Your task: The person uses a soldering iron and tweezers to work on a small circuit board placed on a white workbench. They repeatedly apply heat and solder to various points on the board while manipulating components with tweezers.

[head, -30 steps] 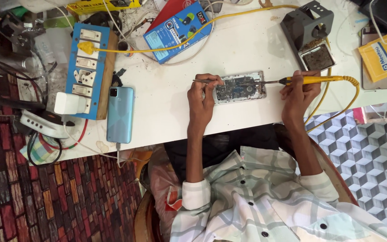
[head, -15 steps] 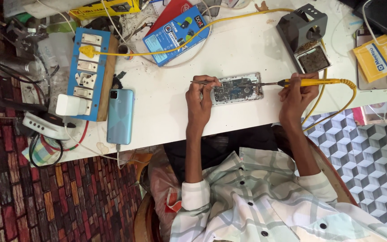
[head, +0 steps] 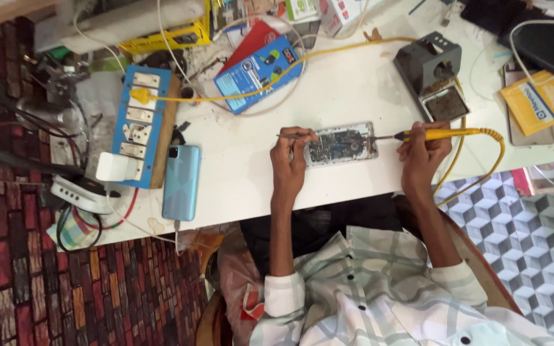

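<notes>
- Left hand [head: 292,157]: fingers curled in a pinch, forearm running toward 6 o'clock.
- Right hand [head: 423,152]: closed grip, forearm angled toward 5 o'clock.

white table [head: 354,90] | red brick-pattern floor [head: 8,282] | grey cube-pattern tiles [head: 540,237]

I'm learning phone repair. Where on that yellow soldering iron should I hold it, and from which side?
Grip the soldering iron on its yellow handle, well behind the metal tip, as the right hand does. It lies level, tip pointing at the opened phone, with the cord trailing the other way, so come from the table's near edge, fingers wrapping pencil-style.
</notes>
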